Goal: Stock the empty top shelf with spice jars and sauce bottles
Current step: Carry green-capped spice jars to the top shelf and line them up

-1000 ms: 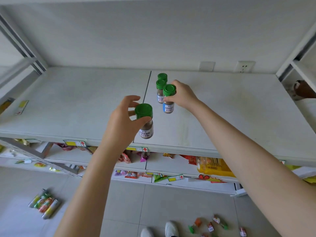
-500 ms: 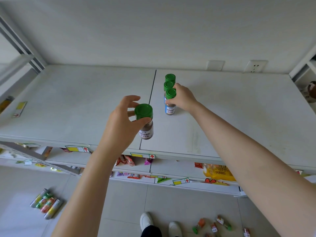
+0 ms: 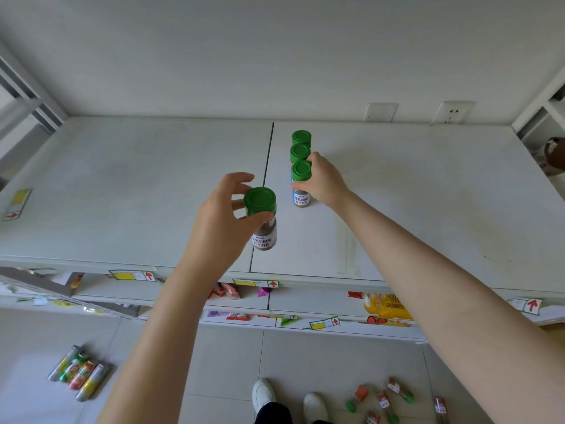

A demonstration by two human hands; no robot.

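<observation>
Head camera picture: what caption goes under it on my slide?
Right hand grips the front spice jar of three on the top shelf; left hand holds a fourth jar.

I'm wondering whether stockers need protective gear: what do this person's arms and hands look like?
Both are bare. The left hand and right hand have no gloves, rings or watch in view. The left forearm and right forearm show no sleeves. Below them are white shoes and dark trousers.

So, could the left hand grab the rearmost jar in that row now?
Probably not: the left hand grips another jar, and the rearmost jar sits behind two others, the front jar gripped by the right hand.
</observation>
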